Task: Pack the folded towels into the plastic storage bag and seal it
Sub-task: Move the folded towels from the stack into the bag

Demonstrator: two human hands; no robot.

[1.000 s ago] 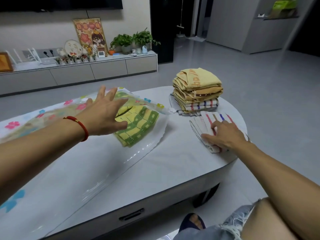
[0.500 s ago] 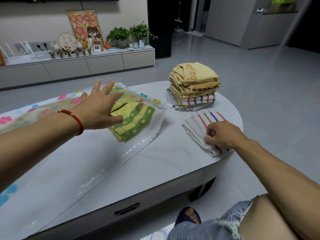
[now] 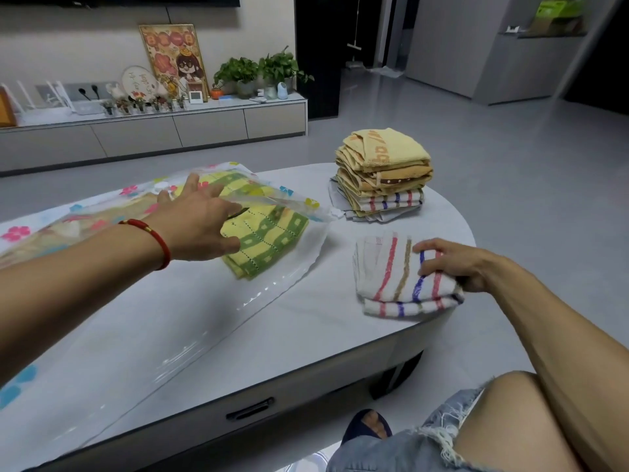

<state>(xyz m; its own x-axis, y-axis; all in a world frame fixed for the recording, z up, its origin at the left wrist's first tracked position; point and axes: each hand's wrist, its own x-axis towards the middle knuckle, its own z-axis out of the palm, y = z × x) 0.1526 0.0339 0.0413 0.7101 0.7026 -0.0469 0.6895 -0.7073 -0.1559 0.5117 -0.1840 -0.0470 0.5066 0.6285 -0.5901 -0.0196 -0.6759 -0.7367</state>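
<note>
The plastic storage bag [image 3: 190,311] was a clear, glossy film printed with small coloured flowers, lying flat on the smooth pale grey worktop [image 3: 306,338] with a wavy edge at its open mouth. Inside the mouth lay a folded green-and-yellow checked towel [image 3: 269,247] of terry cloth. The left hand [image 3: 197,226], with a red cord bracelet [image 3: 153,240] at the wrist, was stretched over the bag with fingers spread apart and the upper film raised over the fingertips; whether the thumb pinched the film could not be told.

To the right of the bag, apart from its mouth, a folded white striped towel [image 3: 398,277] with red, blue and tan lines lay near the rounded worktop edge. The right hand [image 3: 456,264] rested on this towel's right end, fingers on top and curled over the fold in a closed grip.

Beyond the striped towel, to the right of the bag's far corner, stood the towel stack [image 3: 384,175]: yellow and orange folded pieces over striped ones. The worktop between the bag mouth and the striped towel was bare.
</note>
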